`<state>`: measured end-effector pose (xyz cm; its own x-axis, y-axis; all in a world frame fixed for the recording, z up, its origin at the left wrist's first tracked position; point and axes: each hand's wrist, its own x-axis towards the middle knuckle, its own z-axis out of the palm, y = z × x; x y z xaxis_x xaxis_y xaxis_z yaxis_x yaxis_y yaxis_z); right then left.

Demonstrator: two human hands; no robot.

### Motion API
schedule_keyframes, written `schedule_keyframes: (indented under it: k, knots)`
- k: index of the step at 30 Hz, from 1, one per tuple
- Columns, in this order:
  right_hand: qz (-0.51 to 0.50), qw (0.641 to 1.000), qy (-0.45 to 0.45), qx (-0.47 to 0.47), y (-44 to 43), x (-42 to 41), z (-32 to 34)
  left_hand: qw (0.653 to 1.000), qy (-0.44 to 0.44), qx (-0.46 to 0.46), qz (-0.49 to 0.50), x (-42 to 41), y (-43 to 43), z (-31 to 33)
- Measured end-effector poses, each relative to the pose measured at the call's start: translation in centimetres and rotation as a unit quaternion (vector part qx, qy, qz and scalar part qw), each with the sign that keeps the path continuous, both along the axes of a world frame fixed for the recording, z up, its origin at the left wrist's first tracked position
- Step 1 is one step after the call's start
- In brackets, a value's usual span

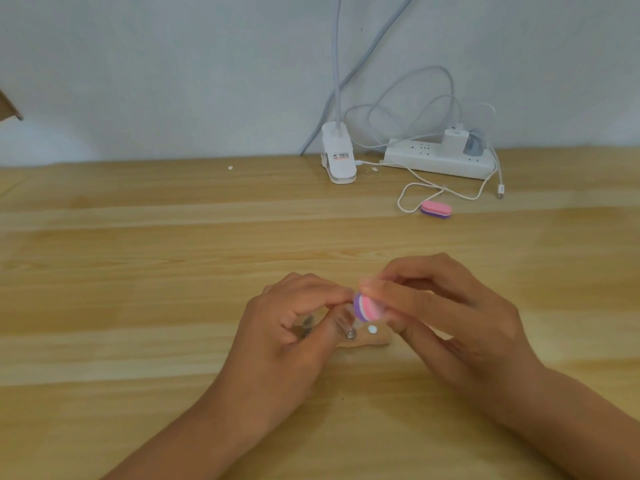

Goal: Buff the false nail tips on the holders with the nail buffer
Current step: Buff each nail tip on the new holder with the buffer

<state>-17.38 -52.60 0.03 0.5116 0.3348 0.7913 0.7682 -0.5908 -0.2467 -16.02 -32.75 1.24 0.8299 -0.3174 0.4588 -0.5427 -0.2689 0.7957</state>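
My right hand point(446, 317) pinches a small pink and purple nail buffer point(367, 308) between thumb and fingers, its end turned toward my left hand. My left hand point(287, 327) grips a clear nail tip holder point(346, 327) with a metal base, its fingertips right against the buffer. The nail tip on that holder is hidden by my fingers and motion blur. A small white nail tip point(372, 329) lies on the wooden table point(138, 271) just below the buffer.
A second pink and purple buffer point(435, 209) lies at the back right beside a looped white cable point(412, 195). Behind it are a white power strip point(440, 161) with plugs and a white clip lamp base point(338, 157) against the wall.
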Motion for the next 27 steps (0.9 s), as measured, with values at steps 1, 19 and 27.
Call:
schedule_keyframes:
  k: [1, 19, 27]
  knots:
    - [0.009, 1.000, -0.005, -0.004, 0.2, -0.1, 0.0, 1.000, -0.005, -0.003, -0.002, 0.0, 0.0, 0.0]
    - [-0.028, 0.999, -0.024, 0.018, -0.1, -0.3, 0.2, 1.000, 0.017, 0.008, -0.013, -0.5, 0.1, 0.5]
    - [-0.050, 0.999, -0.001, 0.022, 0.1, -0.4, 0.2, 0.999, 0.015, 0.007, -0.028, -0.5, 0.0, 0.6]
